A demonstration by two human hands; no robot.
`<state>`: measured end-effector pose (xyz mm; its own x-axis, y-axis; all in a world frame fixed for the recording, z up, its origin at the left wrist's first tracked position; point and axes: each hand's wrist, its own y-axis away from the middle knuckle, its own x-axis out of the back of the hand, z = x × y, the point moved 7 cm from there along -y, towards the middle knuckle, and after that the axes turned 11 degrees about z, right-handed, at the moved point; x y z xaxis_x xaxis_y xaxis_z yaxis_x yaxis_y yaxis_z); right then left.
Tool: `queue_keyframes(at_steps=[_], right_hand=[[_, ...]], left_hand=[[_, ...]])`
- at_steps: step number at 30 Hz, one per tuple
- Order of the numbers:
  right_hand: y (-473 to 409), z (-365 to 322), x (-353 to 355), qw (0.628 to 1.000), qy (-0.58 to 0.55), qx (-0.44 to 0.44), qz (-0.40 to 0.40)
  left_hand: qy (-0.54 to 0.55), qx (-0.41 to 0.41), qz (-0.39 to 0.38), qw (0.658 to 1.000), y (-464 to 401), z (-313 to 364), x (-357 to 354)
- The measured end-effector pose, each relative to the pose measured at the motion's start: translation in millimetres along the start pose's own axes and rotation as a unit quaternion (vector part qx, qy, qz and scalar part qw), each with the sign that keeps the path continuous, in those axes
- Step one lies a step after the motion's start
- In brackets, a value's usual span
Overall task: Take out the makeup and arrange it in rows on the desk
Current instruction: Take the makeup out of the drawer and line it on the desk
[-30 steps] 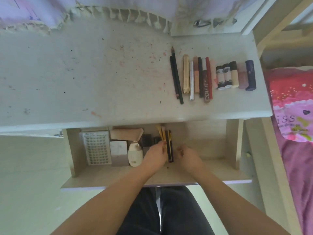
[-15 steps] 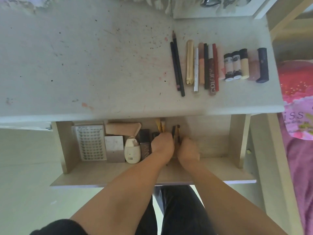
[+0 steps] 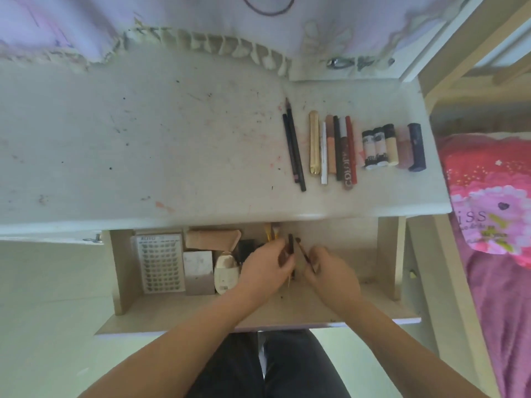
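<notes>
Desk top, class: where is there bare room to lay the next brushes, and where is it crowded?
The desk is bare, though stained, left of the two black pencils. A narrow bare strip lies between the row of makeup and the front edge. The right end is crowded. The drawer is bare right of the hands.

A home bedroom: makeup-strewn desk (image 3: 172,139) stands just beside a pink-quilted bed (image 3: 494,202).

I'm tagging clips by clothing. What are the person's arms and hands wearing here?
Nothing visible: both forearms are bare to the frame's lower edge, with no sleeves. The left hand and right hand show no gloves, rings, watch or bracelets.
</notes>
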<state>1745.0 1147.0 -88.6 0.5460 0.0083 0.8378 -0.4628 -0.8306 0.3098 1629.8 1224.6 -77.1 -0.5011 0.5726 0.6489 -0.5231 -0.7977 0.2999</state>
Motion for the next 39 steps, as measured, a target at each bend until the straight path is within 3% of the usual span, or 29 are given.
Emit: queue_keyframes(at_steps=[3,7,12,17,21,25,30,34,39], right_hand=[[-1.1,-37.5,49.9,0.996,-0.068,0.041,0.039],[-59.4,-97.6,108.2,0.969,-0.202,0.046,0.135],[-133.4,-138.7,107.0,0.986,-0.076,0.045,0.139],[-144.2,-137.8,96.4,0.992,0.038,0.051,0.108],[-122.9,-129.6,115.9,0.985,-0.036,0.083,0.145],[-61.7,-90.1,99.5,0.979,-0.128,0.119,0.109],[-14.0,7.5,-20.4,0.997,0.008,-0.026,-0.075],[-20.9,36.1,-69.9,0.985,-0.005,-0.15,-0.086],[-31.5,37.8,-86.6,0.978,0.064,-0.198,-0.027]], left_hand=[[0.049,-0.047,0.064,0.996,6.0,21.8,68.0],[0.048,-0.035,0.155,0.986,-53.6,42.7,129.9],[-0.037,0.04,0.124,0.991,-142.2,44.6,133.7],[-0.076,0.046,0.126,0.988,-162.7,44.2,125.7],[-0.084,0.023,0.144,0.986,-146.8,45.2,126.5],[0.056,-0.046,0.124,0.99,-62.8,31.9,103.4],[-0.017,0.045,-0.069,0.996,11.7,-25.3,-5.2],[-0.091,0.111,-0.041,0.989,-20.7,-47.7,-41.5],[-0.209,0.11,-0.015,0.972,-51.0,-53.8,-57.5]])
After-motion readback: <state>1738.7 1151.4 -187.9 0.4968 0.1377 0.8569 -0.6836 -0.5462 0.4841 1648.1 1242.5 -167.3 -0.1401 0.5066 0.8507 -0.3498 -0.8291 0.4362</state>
